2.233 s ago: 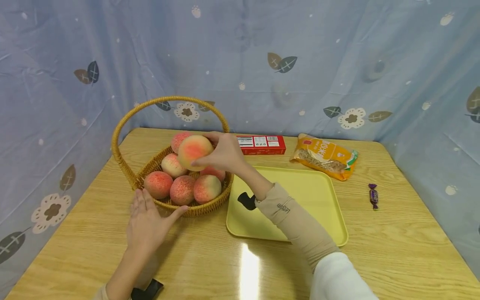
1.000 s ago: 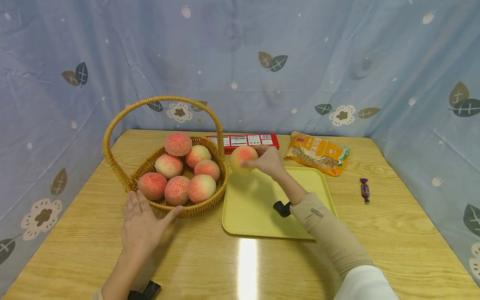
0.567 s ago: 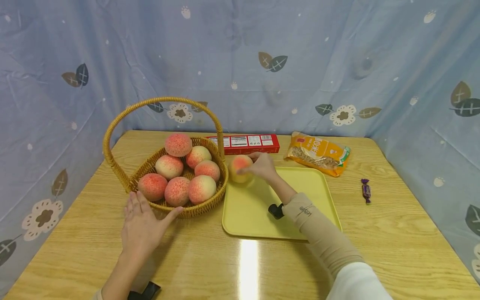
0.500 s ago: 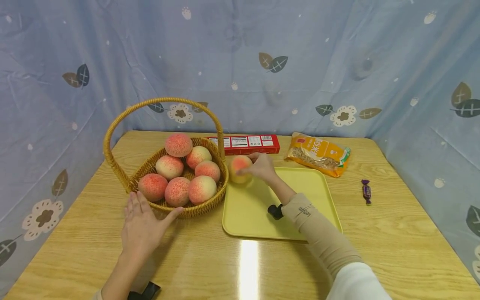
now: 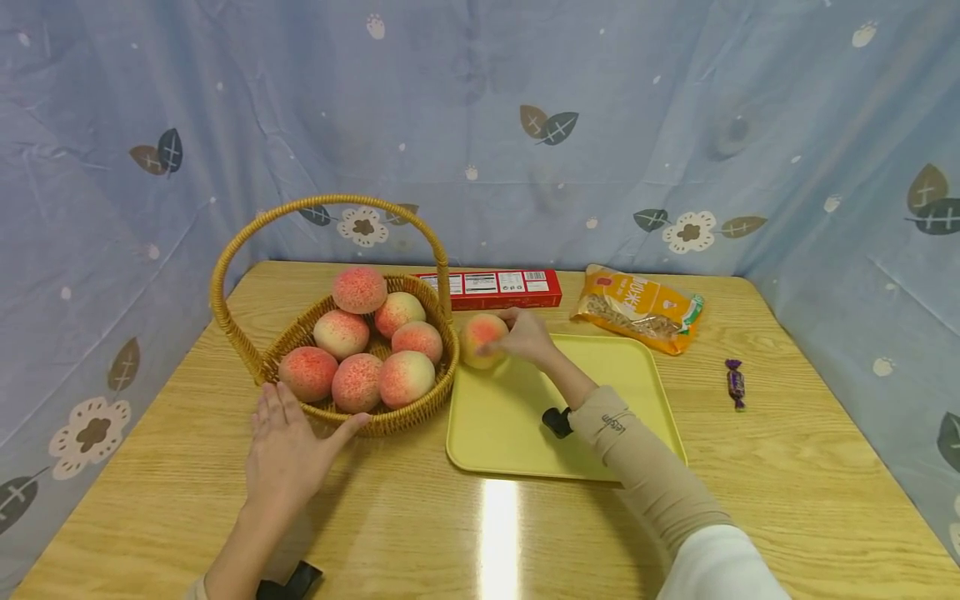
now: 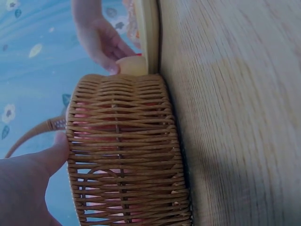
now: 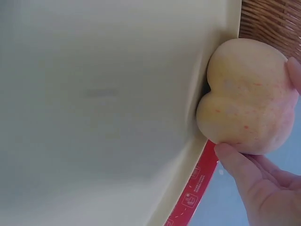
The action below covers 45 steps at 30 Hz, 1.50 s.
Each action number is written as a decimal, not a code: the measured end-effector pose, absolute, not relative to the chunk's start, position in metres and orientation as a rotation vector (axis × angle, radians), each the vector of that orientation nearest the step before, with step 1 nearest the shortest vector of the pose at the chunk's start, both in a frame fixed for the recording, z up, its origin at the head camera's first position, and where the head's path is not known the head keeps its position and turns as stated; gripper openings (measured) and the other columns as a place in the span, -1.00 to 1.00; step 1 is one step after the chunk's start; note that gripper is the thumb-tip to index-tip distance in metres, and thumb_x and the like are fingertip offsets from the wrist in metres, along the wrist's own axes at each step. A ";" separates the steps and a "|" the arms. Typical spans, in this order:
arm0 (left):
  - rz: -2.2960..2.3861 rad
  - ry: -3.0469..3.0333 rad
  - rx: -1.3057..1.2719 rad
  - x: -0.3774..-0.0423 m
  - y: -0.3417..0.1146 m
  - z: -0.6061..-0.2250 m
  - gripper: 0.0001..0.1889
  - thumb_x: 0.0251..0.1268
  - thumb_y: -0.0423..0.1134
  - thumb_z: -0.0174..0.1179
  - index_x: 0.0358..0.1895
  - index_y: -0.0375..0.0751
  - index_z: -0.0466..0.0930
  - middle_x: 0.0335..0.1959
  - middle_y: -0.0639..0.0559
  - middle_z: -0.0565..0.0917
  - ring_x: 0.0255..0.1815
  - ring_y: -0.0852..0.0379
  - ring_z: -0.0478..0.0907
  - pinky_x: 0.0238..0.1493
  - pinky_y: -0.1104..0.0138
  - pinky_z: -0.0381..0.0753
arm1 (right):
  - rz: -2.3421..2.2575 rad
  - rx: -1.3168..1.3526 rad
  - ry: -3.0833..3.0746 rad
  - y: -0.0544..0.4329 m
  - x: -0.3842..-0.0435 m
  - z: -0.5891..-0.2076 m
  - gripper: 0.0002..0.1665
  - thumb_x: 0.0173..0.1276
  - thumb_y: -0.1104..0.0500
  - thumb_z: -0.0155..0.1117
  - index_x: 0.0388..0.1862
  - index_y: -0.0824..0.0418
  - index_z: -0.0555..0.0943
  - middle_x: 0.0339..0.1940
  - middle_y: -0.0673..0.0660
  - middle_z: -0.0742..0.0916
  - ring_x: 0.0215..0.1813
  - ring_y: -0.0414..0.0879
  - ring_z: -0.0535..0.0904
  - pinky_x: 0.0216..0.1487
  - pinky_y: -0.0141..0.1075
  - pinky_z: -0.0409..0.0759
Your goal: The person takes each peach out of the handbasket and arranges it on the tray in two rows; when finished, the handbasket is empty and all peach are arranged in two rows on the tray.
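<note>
Presently I see the right hand with its fingers grasping a peach at the far-left corner of the yellow tray, just beside the wicker basket; I can't tell whether it bears on the tray. The left hand lays straight, released fingers against the basket's near rim. Seven more peaches sit inside. Behind the tray I make out a red box and an orange bag on the bench.

A red box, orange bag and purple-wrapped candy lie on the table before a blue curtain.
</note>
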<state>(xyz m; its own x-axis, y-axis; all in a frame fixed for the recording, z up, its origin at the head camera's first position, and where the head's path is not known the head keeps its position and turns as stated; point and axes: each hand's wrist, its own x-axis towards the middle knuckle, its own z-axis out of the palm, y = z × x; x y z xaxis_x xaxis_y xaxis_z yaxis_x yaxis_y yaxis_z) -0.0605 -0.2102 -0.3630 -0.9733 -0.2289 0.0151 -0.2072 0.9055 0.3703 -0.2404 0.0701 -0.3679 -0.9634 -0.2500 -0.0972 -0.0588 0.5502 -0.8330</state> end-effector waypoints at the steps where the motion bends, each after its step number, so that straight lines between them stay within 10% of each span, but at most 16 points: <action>1: -0.573 -3.007 0.342 -0.060 -0.210 -0.363 0.30 0.19 0.52 -0.07 0.39 -0.74 -0.33 0.41 -0.67 -0.27 0.44 -0.55 -0.23 0.37 -0.27 -0.12 | -1.365 -0.269 2.584 0.070 -0.241 -0.368 -0.13 -0.07 0.16 0.63 0.26 0.35 0.51 0.08 0.28 0.67 0.08 0.11 0.58 0.07 -0.11 0.56; 19: -0.602 -2.989 0.313 -0.062 -0.212 -0.360 0.28 0.22 0.48 -0.04 0.39 -0.75 -0.35 0.41 -0.67 -0.29 0.45 -0.55 -0.27 0.39 -0.25 -0.15 | -1.554 -0.746 2.551 0.043 -0.205 -0.314 -0.24 0.14 0.16 0.52 0.30 0.36 0.48 0.28 0.27 0.57 0.31 0.13 0.47 0.28 -0.18 0.45; 28: -0.578 -2.995 0.307 -0.064 -0.212 -0.358 0.31 0.17 0.53 -0.06 0.39 -0.75 -0.32 0.41 -0.68 -0.25 0.44 -0.55 -0.21 0.37 -0.26 -0.05 | -0.952 -1.109 2.611 0.007 -0.185 -0.325 -0.15 0.07 -0.04 0.56 0.32 0.22 0.49 -0.33 0.13 0.67 -0.38 -0.12 0.49 -0.27 -0.35 0.47; 32: -0.585 -3.012 0.316 -0.062 -0.211 -0.359 0.32 0.17 0.53 -0.06 0.39 -0.75 -0.33 0.41 -0.68 -0.26 0.44 -0.56 -0.21 0.37 -0.27 -0.06 | -0.842 -1.120 2.622 0.002 -0.180 -0.331 -0.18 0.05 -0.06 0.57 0.27 0.19 0.51 0.10 0.13 0.67 0.04 -0.04 0.61 0.01 -0.26 0.58; 45: -0.586 -3.006 0.320 -0.062 -0.211 -0.359 0.32 0.17 0.53 -0.05 0.39 -0.75 -0.33 0.40 -0.68 -0.26 0.44 -0.56 -0.23 0.37 -0.26 -0.07 | -0.783 -1.055 2.681 -0.008 -0.182 -0.336 -0.17 0.03 -0.08 0.57 0.29 0.17 0.55 0.07 0.15 0.70 0.01 -0.01 0.65 -0.04 -0.24 0.62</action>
<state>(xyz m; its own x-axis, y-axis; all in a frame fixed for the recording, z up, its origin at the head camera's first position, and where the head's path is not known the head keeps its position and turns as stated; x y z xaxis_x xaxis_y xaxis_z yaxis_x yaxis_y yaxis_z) -0.0620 -0.2105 -0.3590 -0.9765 -0.2145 0.0213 -0.1908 0.9060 0.3779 -0.1824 -0.0076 -0.3361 -0.7397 -0.6715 0.0444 -0.5897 0.6151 -0.5234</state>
